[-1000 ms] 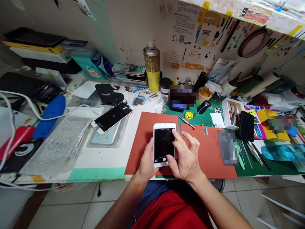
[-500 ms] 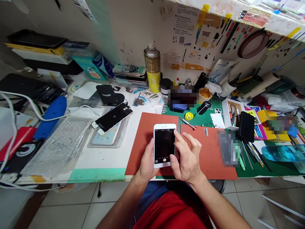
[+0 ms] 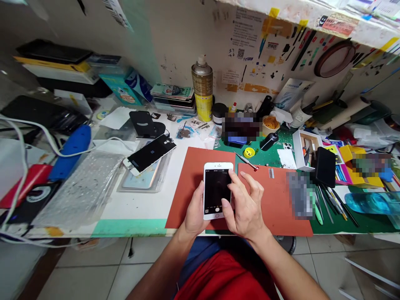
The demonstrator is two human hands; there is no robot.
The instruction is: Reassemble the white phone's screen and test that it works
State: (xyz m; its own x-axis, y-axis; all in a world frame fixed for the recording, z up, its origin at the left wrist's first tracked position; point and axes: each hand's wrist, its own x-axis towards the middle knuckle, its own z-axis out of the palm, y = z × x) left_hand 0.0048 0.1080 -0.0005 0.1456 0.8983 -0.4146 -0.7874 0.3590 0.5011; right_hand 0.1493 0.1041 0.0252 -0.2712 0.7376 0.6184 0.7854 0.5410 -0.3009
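Right of the phone (image 3: 218,191), the middle of the right mat (image 3: 276,208) is bare — room for a hand to pass low — until the pixelated item (image 3: 300,195) and a row of tools (image 3: 336,202) close it off. Straight ahead, the screwdriver (image 3: 246,161) lies in the way, with the tall spray can (image 3: 203,93) further back. Leftward, a white stretch of worktop (image 3: 134,206) is free, hemmed in by the plastic bag (image 3: 79,187) and the loose screen (image 3: 152,153).

Phone (image 3: 215,189) lettering — too small; left hand (image 3: 194,212) — partly hidden.
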